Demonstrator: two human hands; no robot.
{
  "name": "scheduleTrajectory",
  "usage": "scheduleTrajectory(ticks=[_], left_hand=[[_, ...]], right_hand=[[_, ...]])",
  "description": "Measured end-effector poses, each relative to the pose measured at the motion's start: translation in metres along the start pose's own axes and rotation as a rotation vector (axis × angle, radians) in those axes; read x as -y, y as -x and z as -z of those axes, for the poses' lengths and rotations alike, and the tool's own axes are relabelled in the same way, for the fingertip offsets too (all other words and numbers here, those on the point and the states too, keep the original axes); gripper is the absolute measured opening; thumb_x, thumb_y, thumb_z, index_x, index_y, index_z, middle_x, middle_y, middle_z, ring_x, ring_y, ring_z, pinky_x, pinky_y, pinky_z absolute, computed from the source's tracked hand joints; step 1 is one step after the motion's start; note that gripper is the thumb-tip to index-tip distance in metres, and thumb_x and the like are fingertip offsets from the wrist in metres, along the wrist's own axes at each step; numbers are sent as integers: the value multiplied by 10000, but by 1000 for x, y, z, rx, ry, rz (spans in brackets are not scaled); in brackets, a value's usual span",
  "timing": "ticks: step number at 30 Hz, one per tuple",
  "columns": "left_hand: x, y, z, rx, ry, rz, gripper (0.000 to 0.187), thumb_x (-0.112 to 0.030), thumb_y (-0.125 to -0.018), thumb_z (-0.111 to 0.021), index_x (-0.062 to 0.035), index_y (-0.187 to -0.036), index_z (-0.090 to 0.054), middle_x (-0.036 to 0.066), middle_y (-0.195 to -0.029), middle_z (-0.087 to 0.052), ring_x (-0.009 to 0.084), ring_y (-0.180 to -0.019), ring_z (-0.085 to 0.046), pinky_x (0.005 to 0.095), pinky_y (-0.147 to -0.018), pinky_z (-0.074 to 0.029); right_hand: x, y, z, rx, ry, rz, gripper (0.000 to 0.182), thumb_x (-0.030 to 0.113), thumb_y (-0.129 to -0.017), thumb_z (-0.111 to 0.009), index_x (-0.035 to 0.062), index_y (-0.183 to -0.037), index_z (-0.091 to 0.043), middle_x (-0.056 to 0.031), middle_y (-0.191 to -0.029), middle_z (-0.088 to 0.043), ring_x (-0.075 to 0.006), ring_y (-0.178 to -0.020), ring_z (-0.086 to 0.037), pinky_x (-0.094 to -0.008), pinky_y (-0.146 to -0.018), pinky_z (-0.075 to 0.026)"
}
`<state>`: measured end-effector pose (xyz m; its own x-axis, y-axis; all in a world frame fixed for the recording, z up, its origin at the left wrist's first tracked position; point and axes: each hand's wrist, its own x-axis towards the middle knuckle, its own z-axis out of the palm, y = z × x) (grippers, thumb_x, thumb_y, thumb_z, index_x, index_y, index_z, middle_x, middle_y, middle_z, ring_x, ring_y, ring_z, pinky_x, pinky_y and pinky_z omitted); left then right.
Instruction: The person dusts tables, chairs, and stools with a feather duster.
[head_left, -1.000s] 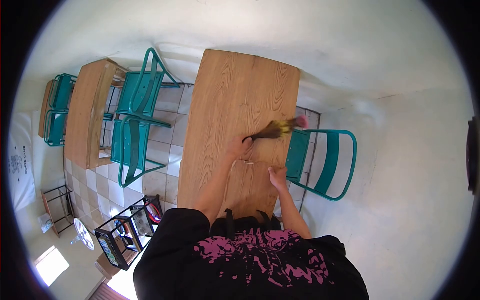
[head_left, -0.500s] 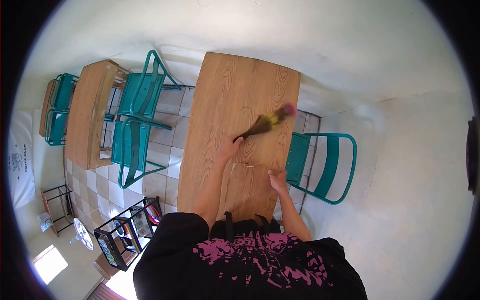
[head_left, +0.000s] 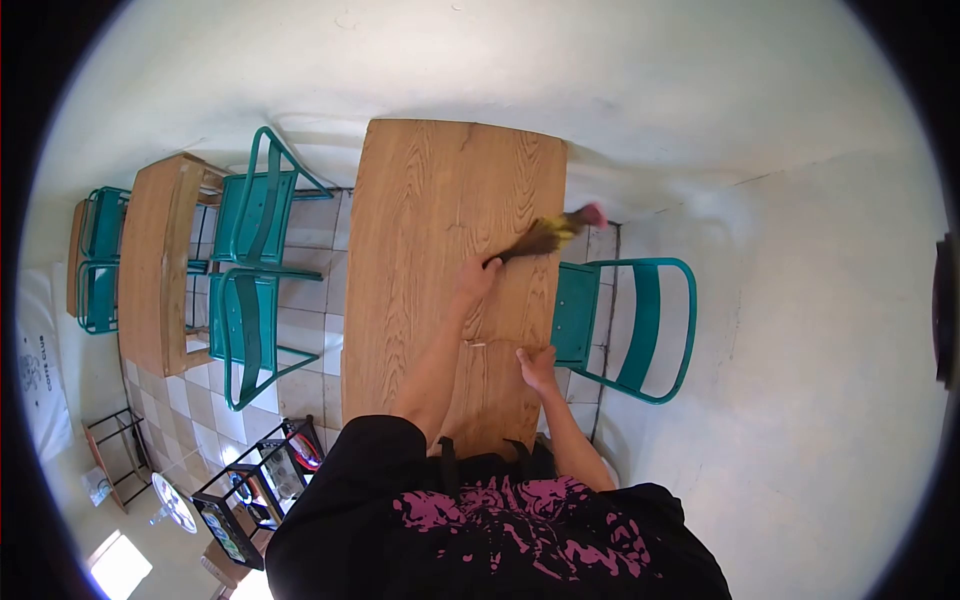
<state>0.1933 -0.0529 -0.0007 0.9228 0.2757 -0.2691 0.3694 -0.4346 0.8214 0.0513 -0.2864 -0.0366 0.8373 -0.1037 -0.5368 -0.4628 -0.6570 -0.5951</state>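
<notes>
My left hand (head_left: 478, 278) is closed around the dark handle of a feather duster (head_left: 548, 236). Its brown and yellow feathers, ending in a pink tip, are smeared by motion. The duster slants up and right across the right edge of the wooden table (head_left: 420, 230), with its tip beyond the edge. My right hand (head_left: 538, 370) lies on the same table by its right edge, thumb and fingers apart. No object shows in it.
A teal metal chair (head_left: 645, 325) stands tight against the table's right side. To the left are more teal chairs (head_left: 250, 310) and another wooden table (head_left: 150, 265). A black rack (head_left: 255, 485) and a fan (head_left: 173, 502) stand at lower left. Walls rise behind and right.
The duster has swung right, so its pink tip now passes over the table's edge. The camera view has shifted a little; my right hand keeps its place by the edge.
</notes>
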Motion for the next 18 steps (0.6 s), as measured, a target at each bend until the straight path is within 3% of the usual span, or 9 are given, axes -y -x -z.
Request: scheduleTrajectory(ticks=[2, 4, 8, 10, 13, 16, 18], left_hand=[[-6, -17, 3, -18, -28, -33, 369, -336, -935, -582, -31, -1105, -700, 237, -1024, -693, 407, -992, -664, 454, -835, -515], [-28, -30, 14, -68, -49, 133, 370, -358, -928, -578, -71, -1119, -713, 247, -1030, -686, 418, -1009, -650, 474, -864, -510], [-48, -65, 0, -123, -56, 178, 371, -361, -927, -575, -72, -1113, -716, 248, -1049, -683, 421, -1027, -643, 481, -882, -502], [-53, -78, -8, 59, -15, 79, 382, -362, -921, -577, -52, -1096, -717, 260, -1056, -677, 428, -1037, -637, 490, -895, -497], [-61, -87, -1, 52, -104, 97, 382, -373, -924, -582, -61, -1104, -711, 248, -1010, -688, 425, -979, -655, 476, -847, -512], [-48, -103, 19, -82, -140, 34, 397, -374, -911, -587, -44, -1093, -713, 256, -1056, -679, 432, -1034, -637, 491, -900, -498], [-38, -101, 44, -162, -114, 98, 398, -376, -911, -587, -45, -1093, -714, 254, -1056, -681, 435, -1033, -637, 494, -896, -499]], right_hand=[[-14, -6, -9, 27, 93, 56, 821, 414, -821, -755, -108, -1252, -290, -389, -1252, -415, -516, -1170, -449, -528, -991, -409], [-4, 2, -3, 17, 52, 35, 813, 409, -826, -751, -104, -1256, -289, -388, -1262, -407, -519, -1174, -444, -529, -999, -401], [3, 5, 0, 16, 45, 0, 811, 392, -835, -746, -104, -1274, -279, -378, -1285, -393, -518, -1194, -424, -524, -1026, -381], [-3, 3, -3, 1, 0, 17, 808, 398, -817, -763, -115, -1246, -311, -361, -1263, -425, -494, -1196, -427, -522, -1031, -362], [-4, 4, -3, -14, -41, 47, 797, 399, -801, -779, -119, -1223, -345, -338, -1249, -457, -465, -1207, -428, -516, -1041, -340], [-6, 2, -1, 3, -65, 45, 803, 403, -812, -772, -110, -1253, -339, -332, -1286, -447, -456, -1238, -416, -508, -1064, -321], [-9, 1, -3, 26, -91, 30, 819, 411, -819, -765, -109, -1279, -330, -332, -1315, -437, -453, -1258, -406, -504, -1080, -307]])
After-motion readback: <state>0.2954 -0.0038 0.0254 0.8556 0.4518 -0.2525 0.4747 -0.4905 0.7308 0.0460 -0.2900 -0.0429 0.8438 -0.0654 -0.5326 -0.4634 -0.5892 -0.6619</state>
